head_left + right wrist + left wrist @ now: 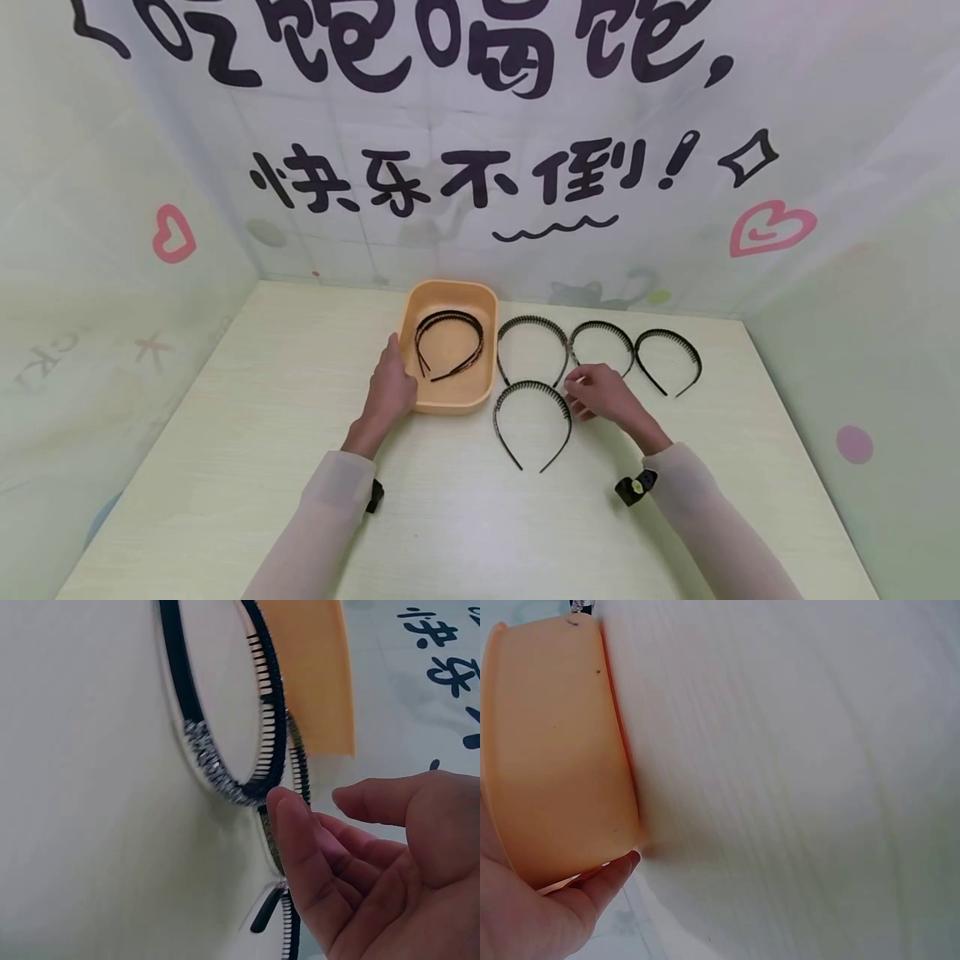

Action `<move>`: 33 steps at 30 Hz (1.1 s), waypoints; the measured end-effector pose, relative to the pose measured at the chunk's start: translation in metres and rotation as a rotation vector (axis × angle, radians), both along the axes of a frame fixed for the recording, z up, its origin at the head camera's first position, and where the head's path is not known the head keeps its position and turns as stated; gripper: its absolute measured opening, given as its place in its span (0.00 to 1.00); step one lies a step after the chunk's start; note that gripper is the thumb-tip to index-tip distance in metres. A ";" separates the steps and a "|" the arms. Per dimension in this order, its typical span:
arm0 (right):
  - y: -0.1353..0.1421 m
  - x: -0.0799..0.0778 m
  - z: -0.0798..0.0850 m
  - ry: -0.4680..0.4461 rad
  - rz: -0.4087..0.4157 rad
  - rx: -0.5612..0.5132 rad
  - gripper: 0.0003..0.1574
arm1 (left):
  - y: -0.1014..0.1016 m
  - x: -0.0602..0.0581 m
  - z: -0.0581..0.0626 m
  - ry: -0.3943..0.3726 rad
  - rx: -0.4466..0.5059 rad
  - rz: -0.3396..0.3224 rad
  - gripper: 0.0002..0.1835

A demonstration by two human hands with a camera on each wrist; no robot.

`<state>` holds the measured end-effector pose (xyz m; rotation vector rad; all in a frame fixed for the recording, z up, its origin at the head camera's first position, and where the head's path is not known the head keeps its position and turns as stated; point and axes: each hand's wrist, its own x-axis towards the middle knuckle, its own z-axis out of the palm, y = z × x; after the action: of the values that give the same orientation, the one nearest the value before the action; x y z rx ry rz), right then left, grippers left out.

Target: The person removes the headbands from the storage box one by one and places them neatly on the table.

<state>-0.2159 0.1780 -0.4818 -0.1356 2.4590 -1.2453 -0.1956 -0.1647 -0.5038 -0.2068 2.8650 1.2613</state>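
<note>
My left hand [392, 379] grips the left wall of an orange plastic box [453, 406], with fingers along its outside, as the left wrist view also shows. Inside the box lie black toothed headbands [450, 315], one overlapping another. My right hand [600, 392] is over the table, its fingers loosely bent and the thumb apart, with nothing between them. Right by its fingertips is the front headband [532, 384], toothed along its inner edge. A glittery stretch of this headband [202, 750] shows in the right wrist view.
Behind the right hand, a row holds a left headband [532, 319], a middle headband [600, 324] partly covered by the hand, and a right headband [678, 337]. The pale wooden table [480, 517] meets printed cloth walls [450, 250] at the back and sides.
</note>
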 end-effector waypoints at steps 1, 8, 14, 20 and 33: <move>-0.003 -0.001 0.002 0.005 0.002 -0.007 0.16 | 0.000 0.000 0.000 0.000 0.000 0.001 0.42; -0.026 -0.007 0.012 0.020 0.006 -0.103 0.18 | 0.001 0.000 -0.001 -0.007 -0.009 0.002 0.42; -0.052 -0.014 0.021 0.015 -0.030 -0.193 0.19 | 0.001 -0.001 -0.001 -0.008 -0.011 0.004 0.42; -0.078 -0.021 0.028 0.022 -0.032 -0.259 0.19 | 0.000 -0.001 -0.001 -0.003 -0.012 0.003 0.42; -0.126 -0.026 0.037 -0.054 0.059 -0.325 0.28 | 0.000 0.000 0.000 -0.001 -0.009 0.000 0.42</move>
<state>-0.2424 0.0521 -0.4444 -0.2553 2.1745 -1.5911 -0.1960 -0.1650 -0.5035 -0.2079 2.8707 1.2484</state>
